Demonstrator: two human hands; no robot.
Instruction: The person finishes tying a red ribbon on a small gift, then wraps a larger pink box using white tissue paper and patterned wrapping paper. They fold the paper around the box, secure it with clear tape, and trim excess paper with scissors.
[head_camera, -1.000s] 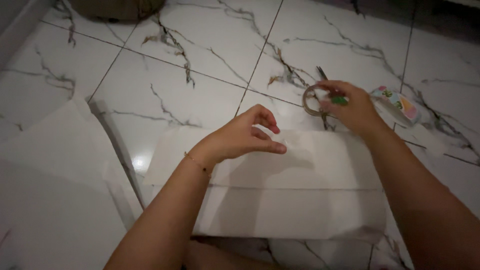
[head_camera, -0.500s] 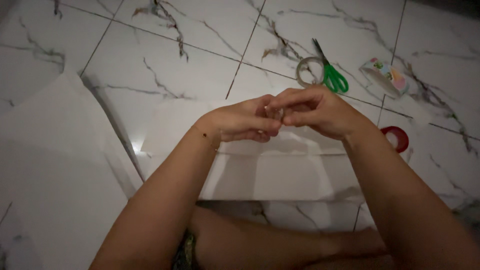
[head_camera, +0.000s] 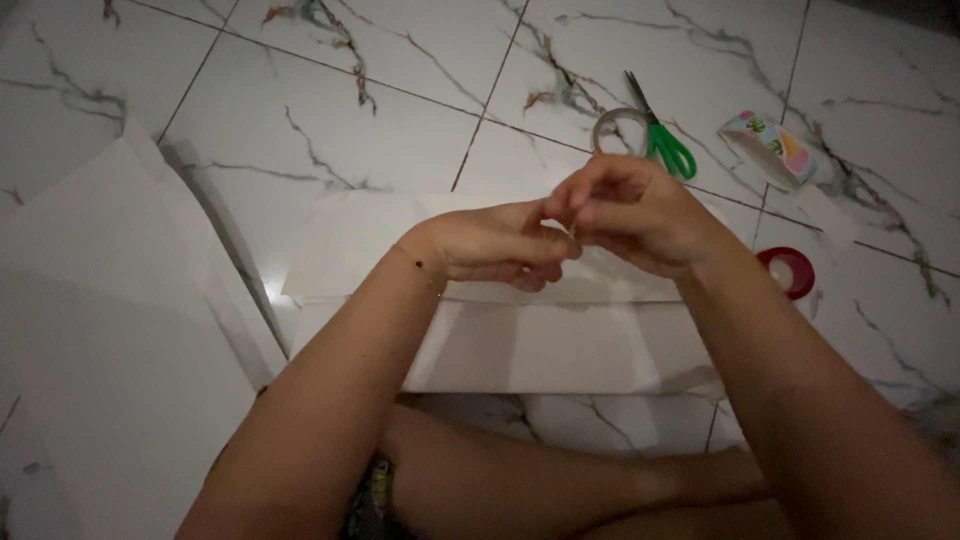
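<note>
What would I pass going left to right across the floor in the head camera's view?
Loose white sheet → folded white paper with the left hand and right hand meeting above it → green-handled scissors → patterned tape roll.

Folded paper (head_camera: 520, 345) on floor under both hands; scissors (head_camera: 660, 135) and tape roll (head_camera: 615, 128) behind it, sheets (head_camera: 110, 300) at left.
</note>
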